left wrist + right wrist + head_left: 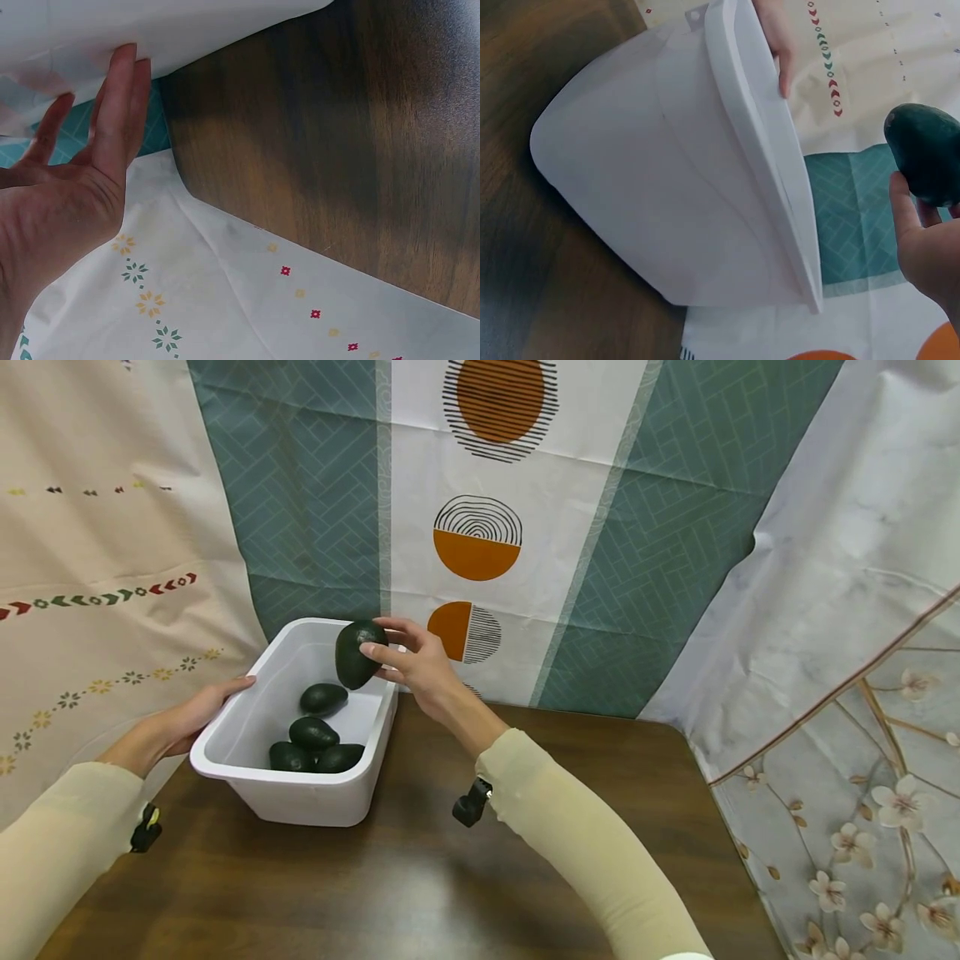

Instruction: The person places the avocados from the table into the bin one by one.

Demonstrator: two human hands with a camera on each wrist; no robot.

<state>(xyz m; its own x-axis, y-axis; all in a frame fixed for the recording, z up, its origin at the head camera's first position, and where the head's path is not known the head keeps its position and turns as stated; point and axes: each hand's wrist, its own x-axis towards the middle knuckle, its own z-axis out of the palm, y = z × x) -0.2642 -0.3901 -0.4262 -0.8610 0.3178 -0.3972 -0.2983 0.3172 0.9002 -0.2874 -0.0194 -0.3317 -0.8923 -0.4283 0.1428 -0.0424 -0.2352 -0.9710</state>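
Note:
In the head view a white plastic tub (255,797) stands on the left of the table, with several dark green avocados (313,732) lying on its floor. My right hand (423,664) holds another avocado (358,653) above the tub's far right corner, thumb on the near side and fingers behind. The right wrist view shows that avocado (926,154) raised beyond the rim, resting at the fingertips. My left hand (198,714) is at the tub's left side with a digit on the rim. From below, its fingers (112,112) touch the outer wall (210,34).
The brown wooden table (570,827) extends to the right of the tub. A patterned teal and white cloth (315,510) hangs behind, a cream cloth (97,527) hangs at the left and a floral cloth (847,693) at the right.

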